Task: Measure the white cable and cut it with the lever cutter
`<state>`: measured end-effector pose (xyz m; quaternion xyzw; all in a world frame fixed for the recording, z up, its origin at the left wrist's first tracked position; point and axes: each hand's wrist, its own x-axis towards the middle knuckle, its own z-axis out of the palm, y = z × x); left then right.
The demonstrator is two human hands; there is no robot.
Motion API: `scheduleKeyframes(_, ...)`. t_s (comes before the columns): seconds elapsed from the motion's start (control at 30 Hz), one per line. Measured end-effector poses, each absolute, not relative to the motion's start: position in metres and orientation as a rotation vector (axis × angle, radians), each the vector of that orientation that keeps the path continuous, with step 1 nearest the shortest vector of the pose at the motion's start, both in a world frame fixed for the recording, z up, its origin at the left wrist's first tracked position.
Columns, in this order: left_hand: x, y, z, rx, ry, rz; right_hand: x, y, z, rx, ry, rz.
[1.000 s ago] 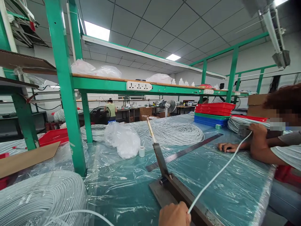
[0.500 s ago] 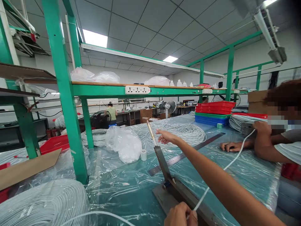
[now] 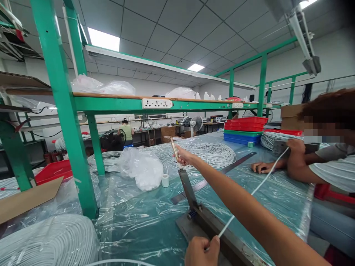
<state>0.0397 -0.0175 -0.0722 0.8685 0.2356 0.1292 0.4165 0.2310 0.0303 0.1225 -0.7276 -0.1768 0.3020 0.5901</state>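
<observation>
With the right hand (image 3: 181,157) gripping the raised lever (image 3: 175,149) and the left hand (image 3: 202,251) pinching the cable (image 3: 253,192) just beside the blade, a downstroke risked nicking those fingers.

plastic bag (image 3: 142,168) 10 o'clock | tape roll (image 3: 165,180) centre | stacked trays (image 3: 244,130) 2 o'clock | cardboard sheet (image 3: 24,199) 9 o'clock | power strip (image 3: 156,103) 12 o'clock

A white cord (image 3: 249,197) crosses the teal table (image 3: 144,221) at lower right. Green posts (image 3: 59,111) stand at left. Red, green and blue trays (image 3: 244,130) stack at centre right beside grey-white wire coils (image 3: 213,153).
</observation>
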Motion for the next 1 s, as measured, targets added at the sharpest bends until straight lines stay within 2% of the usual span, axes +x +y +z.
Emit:
scheduleKeyframes(0.37, 0.036, -0.022, -0.072, 2.186, 0.573, 0.295, 0.182, -0.080, 0.142, -1.428, -0.465, 0.728)
scheduleKeyframes(0.7, 0.033, -0.023, -0.071, 2.167, 0.533, 0.328, 0.111, -0.194, 0.085, -1.361, -0.292, 0.692)
scheduleKeyframes(1.0, 0.034, -0.023, -0.073, 2.147, 0.507, 0.364, 0.090, -0.225, 0.061, -1.891, -0.278, 0.890)
